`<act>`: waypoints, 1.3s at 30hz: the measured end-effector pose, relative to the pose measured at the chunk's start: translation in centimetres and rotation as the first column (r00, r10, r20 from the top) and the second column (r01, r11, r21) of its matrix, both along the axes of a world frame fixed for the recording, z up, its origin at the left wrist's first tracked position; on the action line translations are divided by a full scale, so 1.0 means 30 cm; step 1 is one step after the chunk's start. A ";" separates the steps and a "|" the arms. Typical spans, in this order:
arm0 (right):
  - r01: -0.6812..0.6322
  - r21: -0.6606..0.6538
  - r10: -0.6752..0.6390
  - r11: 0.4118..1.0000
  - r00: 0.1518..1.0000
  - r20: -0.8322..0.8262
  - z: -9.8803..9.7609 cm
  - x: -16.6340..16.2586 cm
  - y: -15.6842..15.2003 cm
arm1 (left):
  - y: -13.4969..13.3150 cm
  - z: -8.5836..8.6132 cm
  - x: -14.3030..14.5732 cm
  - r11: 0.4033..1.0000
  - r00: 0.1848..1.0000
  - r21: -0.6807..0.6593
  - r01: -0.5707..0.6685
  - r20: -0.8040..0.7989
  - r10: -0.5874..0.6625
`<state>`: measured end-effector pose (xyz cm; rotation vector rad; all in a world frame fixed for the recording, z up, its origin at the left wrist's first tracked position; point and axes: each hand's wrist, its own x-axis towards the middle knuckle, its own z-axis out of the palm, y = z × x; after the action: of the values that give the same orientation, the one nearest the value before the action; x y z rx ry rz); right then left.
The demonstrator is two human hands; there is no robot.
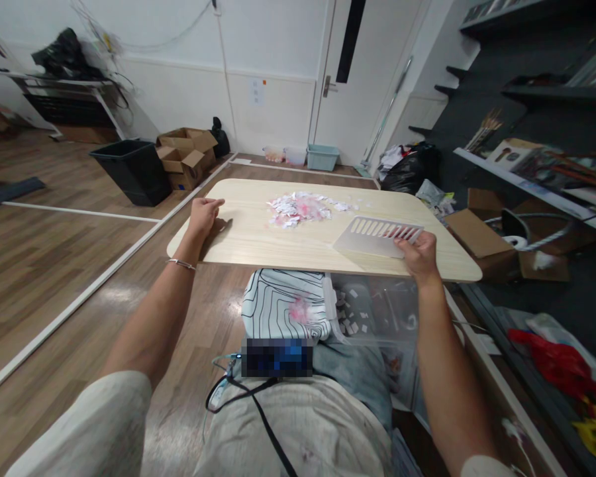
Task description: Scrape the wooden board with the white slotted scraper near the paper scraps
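Note:
A pale wooden board (pixel 243 228) with rounded corners lies in front of me. On its middle is a loose pile of small white paper pieces (pixel 300 208) with pink powdery stains. My right hand (pixel 419 253) grips the upper right corner of a flat white plastic piece with a row of slots (pixel 365 245). The plastic piece stands tilted over the right front of the board. Over the board's left side is my left hand (pixel 206 213), its fingers pinched together. Whatever they hold, if anything, does not show.
Under the board's front edge are a patterned cloth (pixel 278 308) with a pink stain and a clear plastic bin (pixel 387 305) with white bits inside. A black trash bin (pixel 134 172) and cardboard boxes (pixel 186 156) stand left. Cluttered shelves (pixel 531 179) line the right.

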<state>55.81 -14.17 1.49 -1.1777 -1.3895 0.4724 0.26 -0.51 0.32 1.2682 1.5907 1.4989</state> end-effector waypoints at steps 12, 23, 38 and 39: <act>-0.135 -0.045 0.135 0.990 0.991 -0.008 0.007 -0.137 -0.007 | -0.016 0.015 0.004 1.000 1.000 -0.020 0.023 0.015 -0.023; 0.019 0.034 -0.017 0.999 0.998 -0.057 0.015 -0.143 0.006 | -0.026 0.011 0.005 0.998 0.998 -0.054 0.040 0.051 -0.037; 0.009 0.038 -0.009 0.999 1.000 -0.017 0.025 -0.103 0.002 | -0.029 0.020 0.004 0.997 0.999 -0.066 0.039 0.022 -0.038; 0.017 0.040 -0.016 0.999 1.000 -0.026 0.024 -0.103 0.002 | -0.029 0.020 0.004 0.997 0.999 -0.066 0.038 0.024 -0.036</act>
<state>52.72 -14.11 2.20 -1.1464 -1.3608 0.4446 0.40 -1.38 0.92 1.2332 1.5807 1.4211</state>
